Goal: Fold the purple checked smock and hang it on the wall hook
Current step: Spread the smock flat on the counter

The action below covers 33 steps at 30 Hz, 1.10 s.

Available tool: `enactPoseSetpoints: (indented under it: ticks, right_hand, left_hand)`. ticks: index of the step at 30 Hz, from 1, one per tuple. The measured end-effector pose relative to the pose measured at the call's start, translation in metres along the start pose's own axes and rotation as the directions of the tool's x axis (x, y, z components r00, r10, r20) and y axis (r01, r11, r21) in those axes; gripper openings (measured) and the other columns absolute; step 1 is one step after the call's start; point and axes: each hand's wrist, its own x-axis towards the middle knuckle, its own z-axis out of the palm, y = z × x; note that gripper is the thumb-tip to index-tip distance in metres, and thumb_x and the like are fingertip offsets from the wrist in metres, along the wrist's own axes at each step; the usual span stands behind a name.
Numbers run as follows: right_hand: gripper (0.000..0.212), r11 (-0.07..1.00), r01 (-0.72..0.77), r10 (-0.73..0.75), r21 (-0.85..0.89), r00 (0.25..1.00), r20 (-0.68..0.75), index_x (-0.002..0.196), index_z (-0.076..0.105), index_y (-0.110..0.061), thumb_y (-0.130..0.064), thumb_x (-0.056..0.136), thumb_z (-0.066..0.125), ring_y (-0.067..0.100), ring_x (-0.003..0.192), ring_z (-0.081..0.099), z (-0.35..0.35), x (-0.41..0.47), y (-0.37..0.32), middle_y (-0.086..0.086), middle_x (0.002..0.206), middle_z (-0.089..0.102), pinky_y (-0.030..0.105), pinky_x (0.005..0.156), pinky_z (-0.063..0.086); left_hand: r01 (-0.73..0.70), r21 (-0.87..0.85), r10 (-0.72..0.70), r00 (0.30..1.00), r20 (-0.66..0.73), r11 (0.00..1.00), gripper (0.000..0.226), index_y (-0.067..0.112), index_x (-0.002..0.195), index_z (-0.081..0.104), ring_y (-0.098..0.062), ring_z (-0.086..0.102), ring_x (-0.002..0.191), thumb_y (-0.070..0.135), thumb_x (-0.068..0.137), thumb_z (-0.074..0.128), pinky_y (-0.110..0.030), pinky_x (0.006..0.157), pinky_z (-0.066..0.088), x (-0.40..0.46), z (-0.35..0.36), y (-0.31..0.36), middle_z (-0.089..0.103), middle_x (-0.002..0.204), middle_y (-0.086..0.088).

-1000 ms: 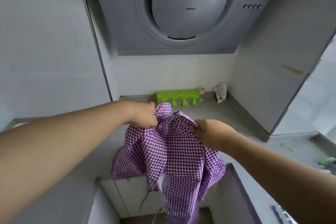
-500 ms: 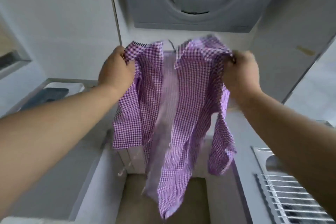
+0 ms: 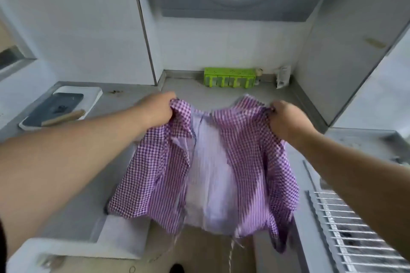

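We are gripping the purple checked smock point(image 3: 233, 162) by its shoulders, left hand point(image 3: 158, 109) and right hand point(image 3: 288, 121) both clenched on cloth, holding it spread open above the counter point(image 3: 137, 95). No fold is showing; folding and hanging are remaining, and no hook is appearing.

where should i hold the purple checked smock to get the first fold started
Keep to the two top corners: the left hand and right hand already grip them from above. The purple checked smock is spread open between them, pale lining facing up, hem hanging free, so bringing the corners together would probably halve it lengthwise.
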Motion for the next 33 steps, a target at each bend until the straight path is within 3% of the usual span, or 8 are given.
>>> enactPoseSetpoints:
  ticks: [4, 5, 7, 8, 10, 13, 21, 33]
  right_hand:
    - [0.020, 0.870, 0.132, 0.184, 0.475, 0.807, -0.562, 0.104, 0.063, -0.016, -0.029, 0.103, 0.047, 0.023, 0.089, 0.055, -0.061, 0.001, -0.021, 0.003, 0.099, 0.063, 0.027, 0.071, 0.031]
    - [0.017, 0.896, 0.209, 0.057, 0.391, 0.821, -0.568, 0.099, 0.063, -0.018, -0.027, 0.102, 0.049, 0.021, 0.086, 0.053, -0.054, -0.006, -0.024, 0.000, 0.094, 0.060, 0.028, 0.069, 0.032]
    - [0.015, 0.945, 0.316, -0.306, 0.085, 0.945, -0.114, 0.086, 0.061, -0.023, -0.025, 0.098, 0.052, 0.024, 0.083, 0.057, -0.021, -0.029, -0.024, -0.002, 0.082, 0.058, 0.032, 0.067, 0.040]
    - [0.016, 0.922, 0.384, -0.355, -0.041, 0.884, 0.304, 0.087, 0.061, -0.025, -0.024, 0.100, 0.052, 0.024, 0.085, 0.059, -0.003, -0.044, -0.022, -0.005, 0.079, 0.056, 0.029, 0.068, 0.044]
    - [0.018, 0.896, 0.431, -0.246, -0.107, 0.682, 0.688, 0.102, 0.064, -0.019, -0.027, 0.105, 0.048, 0.020, 0.090, 0.059, 0.018, -0.062, -0.011, -0.005, 0.086, 0.060, 0.018, 0.074, 0.046]
    - [0.022, 0.972, 0.233, -0.191, -0.007, 0.810, 0.554, 0.117, 0.064, -0.024, -0.031, 0.106, 0.047, 0.020, 0.101, 0.062, 0.014, -0.056, 0.000, -0.004, 0.109, 0.066, 0.031, 0.090, 0.049]
    - [0.010, 0.977, 0.202, -0.213, 0.068, 0.915, 0.343, 0.097, 0.055, -0.027, -0.030, 0.106, 0.051, 0.014, 0.083, 0.059, -0.022, -0.015, 0.019, -0.008, 0.088, 0.061, 0.031, 0.079, 0.043]
    - [0.021, 0.982, 0.166, -0.172, 0.087, 0.982, 0.075, 0.116, 0.068, -0.022, -0.031, 0.105, 0.053, 0.021, 0.083, 0.059, -0.044, 0.074, 0.009, -0.005, 0.093, 0.064, 0.027, 0.075, 0.039]
  left_hand:
    - [-0.183, -0.234, 0.004, 0.795, -0.606, 0.955, 0.024, 0.014, 0.112, 0.066, -0.025, 0.061, 0.112, 0.001, 0.095, 0.055, -0.036, 0.093, 0.049, -0.007, -0.027, 0.020, 0.068, 0.124, -0.004]
    - [-0.267, -0.130, 0.162, 0.836, -0.524, 0.955, 0.022, 0.012, 0.110, 0.070, -0.025, 0.062, 0.115, 0.000, 0.095, 0.058, -0.034, 0.094, 0.049, -0.008, -0.019, 0.021, 0.068, 0.129, -0.007]
    - [-0.326, -0.001, 0.320, 0.925, 0.204, 0.945, 0.015, 0.013, 0.111, 0.071, -0.025, 0.067, 0.105, 0.009, 0.098, 0.065, -0.029, 0.082, 0.048, -0.020, 0.005, 0.026, 0.072, 0.116, -0.008]
    - [-0.351, 0.076, 0.251, 0.789, 0.560, 0.933, 0.021, 0.017, 0.118, 0.069, -0.023, 0.068, 0.100, 0.015, 0.097, 0.069, -0.028, 0.080, 0.050, -0.029, 0.018, 0.027, 0.072, 0.110, -0.004]
    - [-0.372, 0.169, 0.104, 0.611, 0.785, 0.913, 0.030, 0.018, 0.126, 0.067, -0.017, 0.065, 0.098, 0.013, 0.097, 0.065, -0.024, 0.078, 0.047, -0.038, 0.036, 0.029, 0.071, 0.110, -0.001]
    - [-0.296, 0.100, 0.171, 0.762, 0.625, 0.950, 0.018, 0.015, 0.111, 0.071, -0.020, 0.065, 0.101, 0.011, 0.101, 0.057, -0.025, 0.077, 0.045, -0.027, 0.033, 0.031, 0.073, 0.115, -0.006]
    - [-0.161, 0.026, 0.150, 0.956, 0.252, 0.987, 0.012, 0.022, 0.096, 0.064, -0.021, 0.067, 0.092, 0.024, 0.103, 0.055, -0.037, 0.080, 0.053, 0.017, 0.012, 0.011, 0.072, 0.101, -0.002]
    - [-0.088, -0.223, 0.115, 0.987, 0.115, 0.971, 0.018, 0.028, 0.106, 0.072, -0.012, 0.067, 0.097, 0.043, 0.103, 0.064, -0.033, 0.088, 0.053, 0.078, -0.038, -0.005, 0.072, 0.105, 0.006]
